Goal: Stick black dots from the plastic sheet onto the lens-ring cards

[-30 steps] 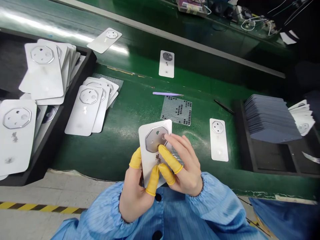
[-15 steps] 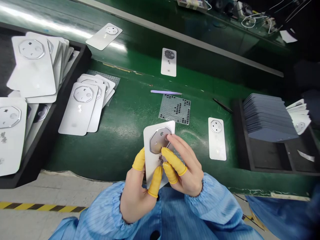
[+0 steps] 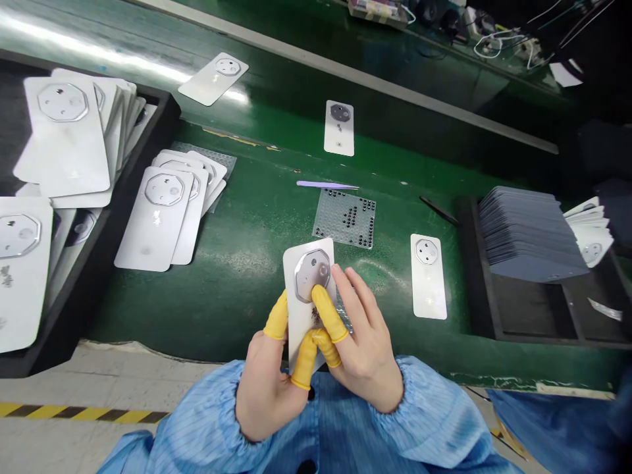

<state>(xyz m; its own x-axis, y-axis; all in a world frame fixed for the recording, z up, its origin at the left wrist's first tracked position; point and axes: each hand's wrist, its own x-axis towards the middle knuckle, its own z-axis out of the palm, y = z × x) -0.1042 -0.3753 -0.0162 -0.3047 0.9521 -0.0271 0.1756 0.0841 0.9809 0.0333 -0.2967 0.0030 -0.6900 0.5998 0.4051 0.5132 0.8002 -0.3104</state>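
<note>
green tabletop [image 3: 237, 289] below; left hand [image 3: 266, 388] and right hand [image 3: 365, 349] pinch the back cover [image 3: 300, 319], which looks light, stiff, slick: edges only.

Bare green mat [image 3: 237, 276] open btwn fanned stack of back covers [image 3: 168, 210] at left & the left hand [image 3: 266, 388]: wide lane. Straight ahead of held back cover [image 3: 306, 309], dotted parts sheet [image 3: 345, 217] blocks, purple tweezers [image 3: 326, 185] just beyond. By right hand [image 3: 365, 349]: narrow gap to lone back cover [image 3: 428, 276], then black tray [image 3: 533, 316] w/ grey stack [image 3: 530, 230] walls it off. Far left hemmed by left tray [image 3: 89, 283] rim.
</note>
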